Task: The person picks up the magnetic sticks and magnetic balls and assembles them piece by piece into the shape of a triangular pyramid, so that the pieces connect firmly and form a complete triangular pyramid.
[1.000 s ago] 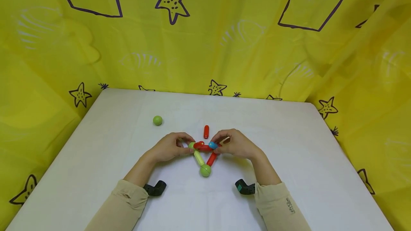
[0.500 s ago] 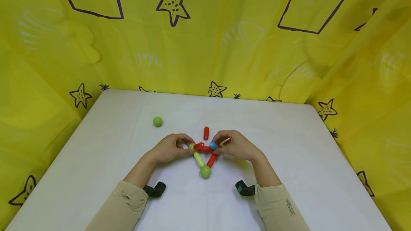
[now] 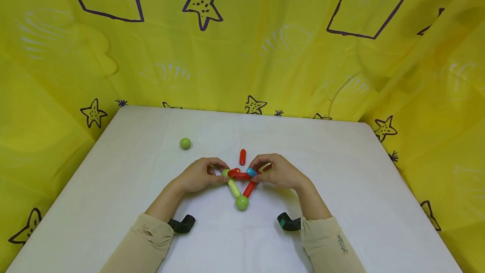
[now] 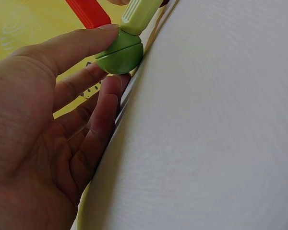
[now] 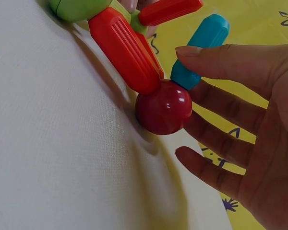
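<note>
Keep left hand [image 3: 198, 175] pinching the green plastic ball [image 4: 119, 53] and right hand [image 3: 278, 172] cupping the red plastic ball [image 5: 164, 106] under the blue rod [image 5: 200, 50]. Press inward gently; triangle frame [image 3: 240, 185] sits mid-desk [image 3: 341, 205], loose red rod [image 3: 243, 156] at 12 o'clock.

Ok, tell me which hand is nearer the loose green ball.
Left. The left hand lies just right of and nearer the camera than the loose green ball; the right hand sits farther right, beyond the stick-and-ball build.

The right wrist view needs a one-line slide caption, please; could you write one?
Right hand fingers cradle a red ball joining a red stick and a blue stick.
</note>
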Demonstrator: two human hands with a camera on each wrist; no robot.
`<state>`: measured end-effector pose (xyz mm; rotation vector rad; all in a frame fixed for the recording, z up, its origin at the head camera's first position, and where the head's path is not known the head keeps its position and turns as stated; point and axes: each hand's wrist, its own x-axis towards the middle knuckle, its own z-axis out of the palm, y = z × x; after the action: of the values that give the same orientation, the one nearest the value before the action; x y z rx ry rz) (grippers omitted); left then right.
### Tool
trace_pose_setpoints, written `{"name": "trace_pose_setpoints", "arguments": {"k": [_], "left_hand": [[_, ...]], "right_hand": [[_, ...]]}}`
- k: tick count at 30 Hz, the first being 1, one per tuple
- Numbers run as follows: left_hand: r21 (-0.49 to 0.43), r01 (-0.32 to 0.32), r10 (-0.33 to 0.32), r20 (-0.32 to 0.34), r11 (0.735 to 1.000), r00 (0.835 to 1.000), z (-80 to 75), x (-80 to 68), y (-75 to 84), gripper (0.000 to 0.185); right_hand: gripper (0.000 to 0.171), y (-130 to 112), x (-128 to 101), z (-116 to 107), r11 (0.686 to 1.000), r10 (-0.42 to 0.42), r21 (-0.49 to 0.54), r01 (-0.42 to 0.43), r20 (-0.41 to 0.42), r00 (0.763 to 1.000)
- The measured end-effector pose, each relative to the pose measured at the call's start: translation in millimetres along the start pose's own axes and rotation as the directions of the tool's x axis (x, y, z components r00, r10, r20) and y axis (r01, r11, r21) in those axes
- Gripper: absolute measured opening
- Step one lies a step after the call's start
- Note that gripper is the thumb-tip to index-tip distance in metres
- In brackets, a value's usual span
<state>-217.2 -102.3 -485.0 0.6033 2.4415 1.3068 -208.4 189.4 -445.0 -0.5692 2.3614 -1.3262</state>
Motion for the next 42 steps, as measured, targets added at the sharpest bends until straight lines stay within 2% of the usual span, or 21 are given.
{"name": "trace_pose_setpoints", "arguments": {"k": [6, 10, 14, 18, 22, 30, 33, 39, 42], "left_hand": [[-0.001, 0.024, -0.024, 0.006, 1.000, 1.000, 2.2, -2.9, -2.7, 0.026], [-0.006, 0.038, -0.038, 0.006, 0.999, 0.999, 5.0, -4.2, -4.9, 0.025], [-0.021, 0.036, -0.036, 0.012, 0.999, 0.999, 8.0, -4.6, -5.8, 0.025], [-0.027, 0.041, -0.041, 0.019, 0.999, 0.999, 13.0, -6.0, -7.9, 0.024], [-0.025, 0.030, -0.029, 0.020, 0.999, 0.999, 16.6, -6.4, -9.8, 0.024], [-0.013, 0.031, -0.031, 0.014, 0.999, 0.999, 11.1, -5.9, -5.3, 0.025], [-0.012, 0.026, -0.026, 0.007, 1.000, 1.000, 6.7, -5.1, -3.0, 0.025], [-0.005, 0.013, -0.013, 0.005, 1.000, 1.000, 0.7, -1.6, -2.1, 0.025], [0.000, 0.013, -0.013, 0.004, 1.000, 1.000, -1.2, -0.3, -2.3, 0.025]], "right_hand": [[0.026, 3.4, -0.8, -0.3, 1.000, -0.002, 0.018, 0.002, -0.004, 1.000], [0.029, 10.4, 0.6, -0.1, 0.999, 0.019, -0.034, -0.022, -0.090, 0.996], [0.029, 20.8, 6.2, 5.6, 0.994, 0.072, -0.066, -0.083, -0.154, 0.985], [0.034, 27.3, 9.7, 17.2, 0.989, 0.121, -0.070, -0.131, -0.130, 0.984], [0.040, 30.6, 11.7, 26.3, 0.985, 0.131, -0.097, -0.141, -0.108, 0.986], [0.040, 23.3, 16.8, 31.1, 0.971, 0.121, -0.187, -0.152, -0.167, 0.978], [0.036, 19.3, 20.0, 28.5, 0.971, 0.122, -0.177, -0.163, -0.220, 0.968], [0.011, 15.7, 24.2, 22.1, 0.960, 0.128, -0.185, -0.208, -0.368, 0.921], [0.006, 14.7, 25.0, 19.2, 0.954, 0.137, -0.190, -0.231, -0.409, 0.902]]}}
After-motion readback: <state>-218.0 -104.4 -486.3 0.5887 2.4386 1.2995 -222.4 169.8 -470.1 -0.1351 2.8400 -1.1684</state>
